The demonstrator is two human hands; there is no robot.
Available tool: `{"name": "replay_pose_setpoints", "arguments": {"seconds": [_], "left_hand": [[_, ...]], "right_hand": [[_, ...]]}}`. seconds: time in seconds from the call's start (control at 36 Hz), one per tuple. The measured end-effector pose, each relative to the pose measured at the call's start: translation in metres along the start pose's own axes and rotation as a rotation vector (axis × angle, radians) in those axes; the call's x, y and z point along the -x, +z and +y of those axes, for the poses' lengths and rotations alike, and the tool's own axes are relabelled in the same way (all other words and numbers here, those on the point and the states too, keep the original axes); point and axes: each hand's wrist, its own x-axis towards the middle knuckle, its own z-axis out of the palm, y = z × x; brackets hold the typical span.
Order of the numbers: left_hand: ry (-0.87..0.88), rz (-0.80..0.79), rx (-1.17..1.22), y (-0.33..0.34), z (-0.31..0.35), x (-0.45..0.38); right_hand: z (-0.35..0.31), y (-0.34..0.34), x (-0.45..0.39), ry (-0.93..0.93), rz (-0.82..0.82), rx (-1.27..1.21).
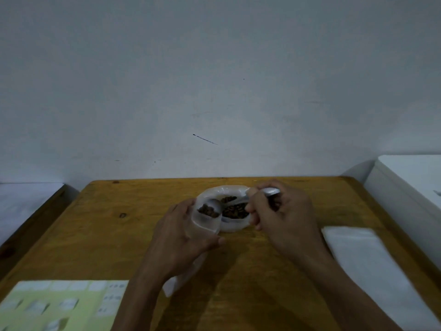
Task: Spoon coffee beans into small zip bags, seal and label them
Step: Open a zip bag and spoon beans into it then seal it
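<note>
My left hand (177, 237) grips a small clear zip bag (205, 223) with its mouth held open; its lower end (176, 283) trails toward me under my wrist. My right hand (279, 218) holds a white plastic spoon (229, 203) by its handle. The spoon's bowl carries brown coffee beans (208, 210) right at the small bag's mouth. Just behind lies a larger open plastic bag (232, 225) with a heap of coffee beans (235, 210) inside, on the wooden table (114, 235).
A sheet of white labels on yellow-green backing (59, 304) lies at the near left corner. A stack of flat clear zip bags (372, 266) lies to the right. A white box (412, 185) stands beyond the table's right edge, a wall behind.
</note>
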Motion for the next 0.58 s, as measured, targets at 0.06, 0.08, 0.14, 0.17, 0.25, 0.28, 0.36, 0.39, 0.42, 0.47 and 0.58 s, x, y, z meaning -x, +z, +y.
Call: {"name": "replay_pose_setpoints", "arguments": {"seconds": [0.06,0.08,0.14,0.17,0.25,0.28,0.36,0.39,0.42,0.47,0.58], "left_hand": [[0.014,0.012,-0.008,0.001,0.001,0.000],[0.021,0.020,-0.012,0.000,0.001,0.000],[0.033,0.033,-0.024,-0.001,-0.001,0.001],[0.042,0.043,-0.037,-0.001,-0.002,0.001],[0.048,0.057,-0.085,-0.003,-0.004,0.001],[0.045,0.051,-0.105,-0.003,-0.005,0.000],[0.039,0.022,-0.163,-0.001,-0.004,-0.001],[0.034,0.007,-0.176,-0.001,-0.004,-0.001],[0.030,-0.007,-0.185,0.000,-0.003,-0.001],[0.031,-0.024,-0.197,0.000,-0.001,-0.001],[0.028,-0.047,-0.200,-0.001,-0.001,-0.001]], "right_hand": [[0.000,0.002,0.003,-0.062,-0.005,0.038],[0.000,0.001,0.003,-0.082,0.031,0.034],[0.001,-0.003,0.002,-0.143,0.122,0.070],[0.004,-0.006,0.000,-0.190,0.157,0.127],[0.019,-0.010,-0.003,-0.283,0.183,0.347],[0.026,-0.010,-0.003,-0.287,0.165,0.412],[0.046,-0.004,0.001,-0.223,0.090,0.512],[0.050,-0.001,0.003,-0.180,0.080,0.503],[0.054,0.002,0.005,-0.127,0.085,0.473],[0.060,0.009,0.008,0.018,0.133,0.368],[0.064,0.019,0.007,0.414,0.235,-0.005]]}}
